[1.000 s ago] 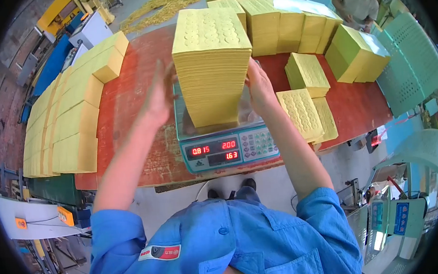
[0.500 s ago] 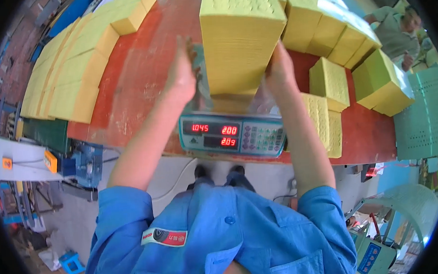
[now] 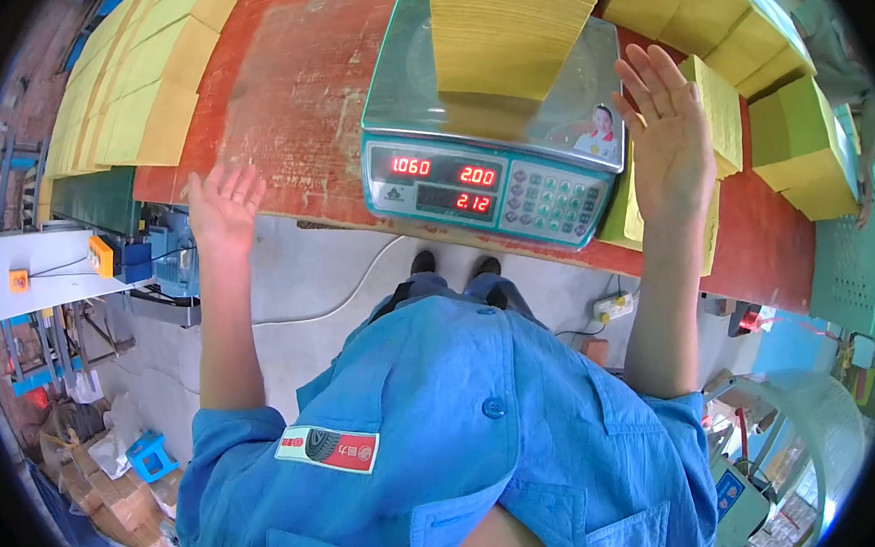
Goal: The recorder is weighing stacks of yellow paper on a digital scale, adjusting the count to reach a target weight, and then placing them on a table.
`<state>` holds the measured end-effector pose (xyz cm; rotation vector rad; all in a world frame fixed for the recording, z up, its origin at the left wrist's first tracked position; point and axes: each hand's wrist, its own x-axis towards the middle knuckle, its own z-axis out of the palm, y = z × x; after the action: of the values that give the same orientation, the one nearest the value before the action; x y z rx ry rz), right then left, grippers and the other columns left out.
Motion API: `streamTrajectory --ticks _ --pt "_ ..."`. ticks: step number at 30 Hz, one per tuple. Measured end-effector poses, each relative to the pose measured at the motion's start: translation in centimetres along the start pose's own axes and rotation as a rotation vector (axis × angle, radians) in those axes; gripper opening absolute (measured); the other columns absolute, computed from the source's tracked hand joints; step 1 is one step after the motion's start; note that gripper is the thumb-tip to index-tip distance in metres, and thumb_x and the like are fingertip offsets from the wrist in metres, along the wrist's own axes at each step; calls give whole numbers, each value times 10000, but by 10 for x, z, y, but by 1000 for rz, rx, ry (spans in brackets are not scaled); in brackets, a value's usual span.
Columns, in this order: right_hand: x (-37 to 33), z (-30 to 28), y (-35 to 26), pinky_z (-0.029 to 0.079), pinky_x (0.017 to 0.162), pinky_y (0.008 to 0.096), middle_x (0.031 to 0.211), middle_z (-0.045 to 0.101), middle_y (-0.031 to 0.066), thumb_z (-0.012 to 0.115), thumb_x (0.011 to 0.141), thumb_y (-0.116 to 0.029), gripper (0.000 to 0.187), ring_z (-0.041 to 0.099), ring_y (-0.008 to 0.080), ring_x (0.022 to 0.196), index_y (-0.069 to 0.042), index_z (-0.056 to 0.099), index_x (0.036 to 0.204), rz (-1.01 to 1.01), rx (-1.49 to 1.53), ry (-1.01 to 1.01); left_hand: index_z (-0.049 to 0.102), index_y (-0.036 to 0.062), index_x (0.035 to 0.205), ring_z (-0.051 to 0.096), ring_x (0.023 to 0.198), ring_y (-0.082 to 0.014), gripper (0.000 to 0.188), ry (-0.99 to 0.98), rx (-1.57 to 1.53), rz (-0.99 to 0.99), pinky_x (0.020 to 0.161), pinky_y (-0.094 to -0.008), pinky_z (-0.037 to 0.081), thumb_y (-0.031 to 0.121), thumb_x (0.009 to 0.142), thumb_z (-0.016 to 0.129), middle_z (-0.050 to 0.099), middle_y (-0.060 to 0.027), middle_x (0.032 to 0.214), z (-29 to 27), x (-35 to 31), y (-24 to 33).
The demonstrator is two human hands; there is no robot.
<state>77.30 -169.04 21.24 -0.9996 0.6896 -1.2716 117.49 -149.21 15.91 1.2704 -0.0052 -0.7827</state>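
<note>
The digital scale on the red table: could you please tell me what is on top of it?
A stack of yellow sheets stands on the pan of the digital scale. The stack covers the pan beneath it; its top is outside the picture.

The scuffed red table (image 3: 287, 102) carries a teal digital scale (image 3: 498, 192) along its front edge. Yellow stacks (image 3: 151, 85) line its left edge; smaller yellow piles (image 3: 718, 111) stand beside the scale, yellow blocks (image 3: 795, 146) near the right edge.

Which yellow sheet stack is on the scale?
The yellow sheet stack at top centre: it alone stands on the digital scale; the left stacks and right stacks stand beside it.
</note>
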Motion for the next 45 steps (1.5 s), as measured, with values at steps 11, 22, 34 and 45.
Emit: streamTrajectory --ticks 11,22,34,45 --pt "-25 17 -4 373 1042 404 1383 497 189 418 1013 -381 565 481 273 1263 27 404 1405 -60 -1 79 195 -24 1498 423 1321 -367 706 -267 55 16 1085 -521 367 485 1029 333 276 -260 1502 44 21 25" --pt "-20 8 -11 379 1031 403 1381 500 177 441 1003 -350 532 493 263 1246 15 424 1390 -114 30 109 403 -64 1376 461 1306 -304 541 -538 160 175 1086 -453 389 350 1027 409 455 -224 1409 139 -5 61" --pt "-19 9 8 451 959 376 1226 616 139 436 1023 -223 372 584 240 1141 10 539 1294 35 136 55 642 42 1199 485 1289 -235 409 -1171 866 1252 1099 -360 347 100 801 719 569 -100 1351 296 -77 99" --pt "-28 -15 20 477 909 362 1173 648 116 457 1020 -210 332 622 218 1065 0 577 1247 96 155 131 681 -3 956 622 1041 -176 144 -1165 1015 1105 938 -305 459 53 824 693 685 -88 1117 319 -67 97"
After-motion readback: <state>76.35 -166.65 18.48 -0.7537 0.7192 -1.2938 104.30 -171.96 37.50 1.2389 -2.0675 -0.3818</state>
